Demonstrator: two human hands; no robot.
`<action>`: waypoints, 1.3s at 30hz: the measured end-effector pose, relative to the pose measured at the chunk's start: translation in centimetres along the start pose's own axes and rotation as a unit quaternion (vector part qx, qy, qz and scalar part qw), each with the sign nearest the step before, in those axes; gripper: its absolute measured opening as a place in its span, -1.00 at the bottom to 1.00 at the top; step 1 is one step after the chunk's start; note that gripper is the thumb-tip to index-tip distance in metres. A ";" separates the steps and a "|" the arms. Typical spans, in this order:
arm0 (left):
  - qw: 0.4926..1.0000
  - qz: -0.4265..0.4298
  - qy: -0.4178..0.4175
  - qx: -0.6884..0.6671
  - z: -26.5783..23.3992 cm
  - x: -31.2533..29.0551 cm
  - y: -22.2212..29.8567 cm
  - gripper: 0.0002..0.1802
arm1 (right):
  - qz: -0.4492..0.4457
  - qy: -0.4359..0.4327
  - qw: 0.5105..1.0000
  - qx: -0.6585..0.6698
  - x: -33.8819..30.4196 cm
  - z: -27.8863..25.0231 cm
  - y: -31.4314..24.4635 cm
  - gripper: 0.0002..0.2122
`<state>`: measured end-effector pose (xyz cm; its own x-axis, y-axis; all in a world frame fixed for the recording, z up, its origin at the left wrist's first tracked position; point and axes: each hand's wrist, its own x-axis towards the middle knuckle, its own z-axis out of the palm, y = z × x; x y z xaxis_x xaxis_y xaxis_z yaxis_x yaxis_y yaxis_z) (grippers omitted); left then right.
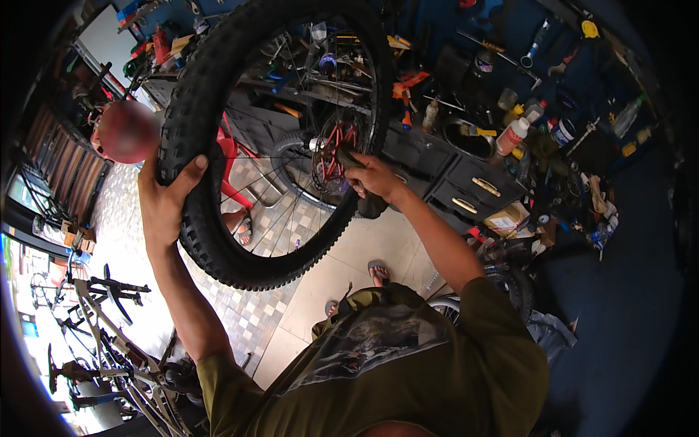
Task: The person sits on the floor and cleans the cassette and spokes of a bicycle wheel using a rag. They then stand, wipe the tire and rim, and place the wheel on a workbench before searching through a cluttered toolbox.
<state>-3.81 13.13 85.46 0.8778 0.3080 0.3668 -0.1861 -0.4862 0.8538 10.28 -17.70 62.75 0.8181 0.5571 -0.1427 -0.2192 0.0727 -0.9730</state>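
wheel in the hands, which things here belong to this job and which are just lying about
In the job:
- wheel, left hand gripping its tyre
- dark item, perhaps a rag, in the right hand near the hub

Apparently just lying about:
- white bottle
- yellow-handled tool
- box

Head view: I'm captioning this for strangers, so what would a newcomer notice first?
The big knobby tire, upper left of centre, with the left hand gripping its left side. Next, the red metalwork inside it, near the right hand and its dark cloth. Then the bottles at upper right.
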 end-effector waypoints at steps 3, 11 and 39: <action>1.000 0.015 0.005 -0.013 0.2 0.2 -0.2 -0.16 | -0.117 0.034 0.910 -0.397 -0.1 -1.3 0.0 -0.55; 1.000 0.018 0.001 0.002 -0.4 0.3 -0.2 -0.21 | -0.154 0.066 0.696 -0.698 -0.4 -0.5 -2.7 -0.49; 0.949 -0.068 -0.246 0.186 -0.7 -3.1 -3.9 -0.27 | 0.227 0.052 0.880 -0.414 -6.4 -4.5 24.3 -0.39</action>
<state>-6.11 14.70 81.24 0.9994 0.0139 -0.0330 0.0322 -0.7528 0.6574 2.13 -23.17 39.20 0.8001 0.2910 -0.5245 -0.1087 -0.7897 -0.6038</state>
